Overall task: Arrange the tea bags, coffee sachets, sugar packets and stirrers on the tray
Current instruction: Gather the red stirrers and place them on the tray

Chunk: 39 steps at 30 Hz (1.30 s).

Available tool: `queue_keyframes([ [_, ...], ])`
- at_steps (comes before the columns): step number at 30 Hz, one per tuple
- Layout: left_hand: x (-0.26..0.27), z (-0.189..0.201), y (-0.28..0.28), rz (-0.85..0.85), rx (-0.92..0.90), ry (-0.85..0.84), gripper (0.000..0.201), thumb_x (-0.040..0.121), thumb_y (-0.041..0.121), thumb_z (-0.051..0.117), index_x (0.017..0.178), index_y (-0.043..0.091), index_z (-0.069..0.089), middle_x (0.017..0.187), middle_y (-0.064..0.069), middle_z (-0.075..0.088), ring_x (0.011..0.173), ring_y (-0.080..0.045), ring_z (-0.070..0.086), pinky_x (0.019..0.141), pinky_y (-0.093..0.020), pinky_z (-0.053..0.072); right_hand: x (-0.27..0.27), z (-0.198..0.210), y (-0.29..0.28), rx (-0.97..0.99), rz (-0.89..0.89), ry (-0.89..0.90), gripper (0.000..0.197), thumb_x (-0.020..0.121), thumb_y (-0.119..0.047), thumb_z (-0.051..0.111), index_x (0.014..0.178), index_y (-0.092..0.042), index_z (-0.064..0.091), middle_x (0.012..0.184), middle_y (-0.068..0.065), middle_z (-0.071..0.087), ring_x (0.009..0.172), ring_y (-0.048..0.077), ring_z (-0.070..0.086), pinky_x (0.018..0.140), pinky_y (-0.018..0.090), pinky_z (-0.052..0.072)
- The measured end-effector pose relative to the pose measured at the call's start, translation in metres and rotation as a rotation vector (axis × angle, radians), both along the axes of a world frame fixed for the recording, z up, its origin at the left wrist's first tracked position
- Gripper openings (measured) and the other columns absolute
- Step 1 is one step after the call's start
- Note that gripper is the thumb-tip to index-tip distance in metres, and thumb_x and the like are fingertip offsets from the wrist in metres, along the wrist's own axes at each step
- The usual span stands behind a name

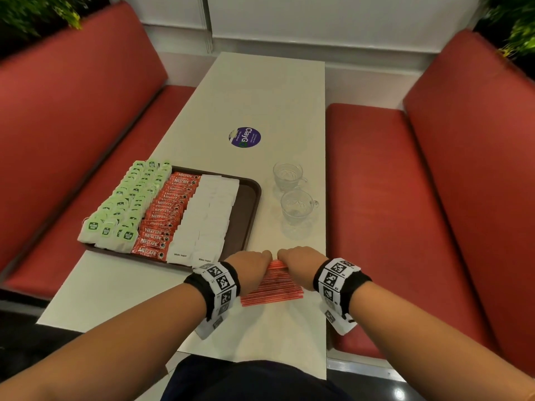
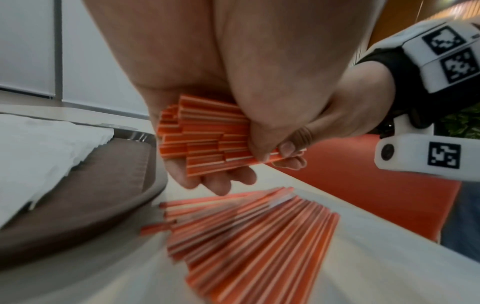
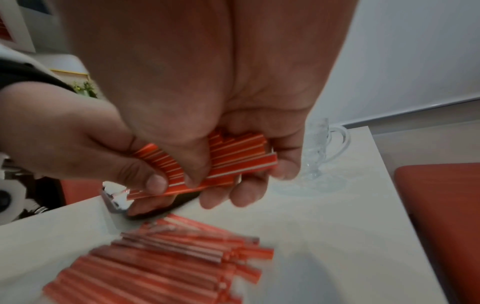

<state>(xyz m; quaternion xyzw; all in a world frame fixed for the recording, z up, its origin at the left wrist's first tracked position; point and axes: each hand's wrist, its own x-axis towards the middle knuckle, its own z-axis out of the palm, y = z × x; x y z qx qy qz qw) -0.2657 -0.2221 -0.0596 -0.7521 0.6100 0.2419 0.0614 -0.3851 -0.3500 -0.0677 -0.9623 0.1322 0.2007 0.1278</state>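
A brown tray [image 1: 246, 209] holds rows of green-tagged tea bags [image 1: 127, 204], red coffee sachets [image 1: 166, 215] and white sugar packets [image 1: 208, 215]; its right strip is bare. Just in front of the tray, my left hand [image 1: 250, 263] and right hand [image 1: 299, 260] together grip a bunch of orange-and-white stirrers [image 2: 205, 137], one hand at each end, lifted above the table. The same bunch [image 3: 228, 160] shows in the right wrist view, pinched by both thumbs. More stirrers [image 1: 272, 287] lie loose on the table under my hands, fanned out [image 2: 249, 236].
Two glass cups [image 1: 289, 175] [image 1: 298, 209] stand right of the tray, close to my right hand. A round purple sticker [image 1: 246, 137] lies on the white table [image 1: 260, 91]. Red benches [image 1: 405, 198] flank both sides.
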Motion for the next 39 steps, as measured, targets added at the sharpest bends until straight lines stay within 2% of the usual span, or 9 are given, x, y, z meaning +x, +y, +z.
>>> queue_keyframes([
  [4, 0.011, 0.013, -0.003, 0.047, -0.077, 0.061, 0.027, 0.103, 0.041, 0.042, 0.112, 0.016, 0.048, 0.088, -0.003, 0.06, 0.076, -0.023, 0.057, 0.069, -0.034, 0.042, 0.004, 0.016, -0.007, 0.106, -0.046, -0.092, 0.003, 0.1, -0.018, 0.049, 0.098, -0.019, 0.05, 0.087, 0.003, 0.061, 0.077, 0.024, 0.055, 0.068, 0.033, 0.039],
  [8, 0.023, 0.025, -0.005, 0.044, -0.135, -0.001, 0.029, 0.104, 0.043, 0.039, 0.11, 0.017, 0.049, 0.088, -0.003, 0.062, 0.073, -0.02, 0.058, 0.069, -0.034, 0.047, 0.004, 0.034, -0.022, 0.333, -0.184, -0.263, 0.03, 0.09, -0.047, 0.067, 0.106, -0.023, 0.064, 0.091, -0.005, 0.066, 0.079, 0.01, 0.059, 0.073, 0.026, 0.046],
  [11, 0.029, 0.033, -0.005, 0.072, -0.201, -0.038, 0.026, 0.104, 0.042, 0.04, 0.109, 0.018, 0.048, 0.091, -0.002, 0.062, 0.075, -0.02, 0.059, 0.071, -0.034, 0.049, 0.008, 0.045, -0.028, 0.511, -0.408, -0.379, 0.04, 0.091, -0.061, 0.058, 0.103, -0.024, 0.066, 0.088, -0.007, 0.068, 0.069, 0.006, 0.059, 0.066, 0.023, 0.047],
  [17, 0.033, 0.049, -0.017, 0.119, -0.265, 0.026, 0.039, 0.098, 0.049, 0.053, 0.124, 0.02, 0.056, 0.106, -0.003, 0.069, 0.094, -0.021, 0.065, 0.086, -0.036, 0.052, 0.031, 0.049, -0.017, 0.701, -0.544, -0.445, 0.031, 0.1, -0.046, 0.054, 0.093, -0.019, 0.068, 0.07, 0.002, 0.071, 0.051, 0.013, 0.056, 0.05, 0.028, 0.046],
  [26, 0.056, 0.051, -0.009, 0.412, -0.558, 0.296, 0.048, 0.071, 0.062, 0.078, 0.103, 0.031, 0.06, 0.088, 0.014, 0.064, 0.08, -0.005, 0.062, 0.074, -0.022, 0.053, 0.055, 0.059, -0.014, 0.819, -0.689, -0.596, 0.029, 0.096, -0.032, 0.066, 0.075, -0.011, 0.068, 0.059, 0.004, 0.057, 0.042, 0.014, 0.043, 0.042, 0.024, 0.034],
  [29, 0.065, 0.056, -0.004, 0.616, -0.72, 0.496, 0.049, 0.074, 0.07, 0.067, 0.104, 0.032, 0.059, 0.091, 0.012, 0.065, 0.079, -0.003, 0.063, 0.07, -0.022, 0.054, 0.061, 0.058, -0.013, 0.928, -0.818, -0.648, 0.031, 0.094, -0.027, 0.068, 0.069, -0.01, 0.066, 0.055, 0.005, 0.052, 0.044, 0.017, 0.036, 0.045, 0.027, 0.029],
  [33, 0.076, 0.051, -0.007, 0.651, -0.714, 0.693, 0.049, 0.087, 0.075, 0.039, 0.098, 0.033, 0.062, 0.088, 0.005, 0.069, 0.08, -0.014, 0.068, 0.075, -0.041, 0.057, 0.073, 0.056, -0.005, 0.974, -0.857, -0.691, 0.036, 0.097, -0.031, 0.065, 0.067, -0.011, 0.06, 0.053, 0.005, 0.049, 0.044, 0.017, 0.034, 0.045, 0.027, 0.028],
  [35, 0.079, 0.049, -0.008, 0.672, -0.711, 0.696, 0.052, 0.09, 0.073, 0.036, 0.094, 0.029, 0.064, 0.084, 0.0, 0.071, 0.075, -0.02, 0.069, 0.075, -0.049, 0.058, 0.079, 0.055, -0.001, 0.951, -0.845, -0.71, 0.038, 0.097, -0.033, 0.064, 0.065, -0.014, 0.058, 0.051, 0.003, 0.049, 0.042, 0.017, 0.035, 0.045, 0.027, 0.029],
  [39, 0.087, 0.051, -0.004, 0.551, -0.544, 0.558, 0.058, 0.09, 0.069, 0.04, 0.083, 0.017, 0.064, 0.064, 0.004, 0.062, 0.057, -0.012, 0.058, 0.063, -0.036, 0.051, 0.09, 0.053, -0.002, 0.805, -0.793, -0.676, 0.036, 0.096, -0.03, 0.065, 0.069, -0.007, 0.063, 0.053, 0.002, 0.053, 0.042, 0.013, 0.041, 0.042, 0.023, 0.033],
])
